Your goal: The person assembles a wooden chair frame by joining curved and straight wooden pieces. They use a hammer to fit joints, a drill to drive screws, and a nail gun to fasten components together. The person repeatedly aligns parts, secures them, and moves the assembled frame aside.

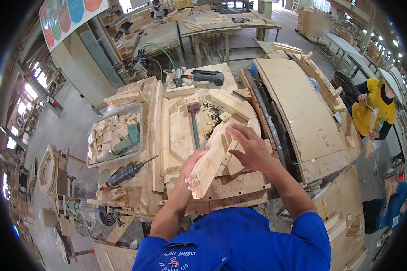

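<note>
Wooden beam [211, 163]: left hand [193, 163] clamped on its left side; right hand [254, 148], fingers apart, at its far end.

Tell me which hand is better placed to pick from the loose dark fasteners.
Probably the right hand: its fingers are spread open close to the dark fasteners, whereas the left hand grips the wooden piece.

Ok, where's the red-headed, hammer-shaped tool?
In the head view, the tool lies near the centre, just left of the dark fasteners and beyond the left hand.
</note>
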Available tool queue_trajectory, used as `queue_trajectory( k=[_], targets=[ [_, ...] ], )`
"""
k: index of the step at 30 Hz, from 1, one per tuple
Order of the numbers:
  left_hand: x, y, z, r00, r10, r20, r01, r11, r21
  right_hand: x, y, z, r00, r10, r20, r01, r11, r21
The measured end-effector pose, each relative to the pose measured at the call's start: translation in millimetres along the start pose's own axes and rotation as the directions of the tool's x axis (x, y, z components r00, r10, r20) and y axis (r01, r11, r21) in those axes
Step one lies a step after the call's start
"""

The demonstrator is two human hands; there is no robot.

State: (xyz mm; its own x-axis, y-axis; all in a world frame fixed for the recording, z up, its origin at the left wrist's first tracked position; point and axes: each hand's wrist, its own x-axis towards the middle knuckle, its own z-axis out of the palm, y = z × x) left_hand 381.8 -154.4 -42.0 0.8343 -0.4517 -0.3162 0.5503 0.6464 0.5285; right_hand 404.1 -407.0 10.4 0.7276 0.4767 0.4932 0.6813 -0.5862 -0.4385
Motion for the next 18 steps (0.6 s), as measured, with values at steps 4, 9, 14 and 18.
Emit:
queue_trajectory(
  k=[4,9,14,18],
  targets=[
    [-7.8,3.1,5.3,0.999,-0.039,0.016,0.041,0.995,-0.091,14.1,4.2,11.5,0.985,-0.157,0.065,0.161,0.985,-0.062],
    [-6.2,13.7,1.5,0.984,-0.154,0.095,0.153,0.988,0.019,22.3,10.8,20.2,0.972,-0.225,0.066,0.231,0.969,-0.092],
    [-0.1,23.2,-3.8,0.994,0.023,-0.107,0.022,0.914,0.405,33.7,11.0,8.8,0.912,-0.374,0.169,0.401,0.899,-0.175],
    [-2.2,41.7,-5.7,0.998,-0.017,-0.058,0.036,0.939,0.341,44.5,25.8,7.8,0.838,-0.517,0.175,0.542,0.826,-0.155]
  ],
)
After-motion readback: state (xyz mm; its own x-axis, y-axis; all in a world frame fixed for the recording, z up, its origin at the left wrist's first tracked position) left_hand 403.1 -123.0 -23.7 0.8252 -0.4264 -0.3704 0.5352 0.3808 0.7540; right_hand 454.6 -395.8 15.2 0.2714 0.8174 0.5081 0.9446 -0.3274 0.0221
